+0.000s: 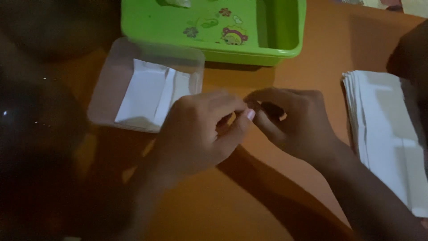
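Note:
My left hand point(200, 131) and my right hand point(292, 120) meet fingertip to fingertip over the orange table point(249, 196). Both have their fingers curled in a pinch around something small between them; it is hidden by the fingers and too dark to make out. Just left of my left hand lies a clear plastic lid point(147, 85) with a folded white paper point(149, 93) on it. A stack of white folded papers point(388, 134) lies to the right of my right hand.
A green plastic tub point(285, 35) with cartoon stickers on its floor stands at the back centre. Dark shadowed shapes fill the left side point(35, 111) and the far right edge point(412, 58).

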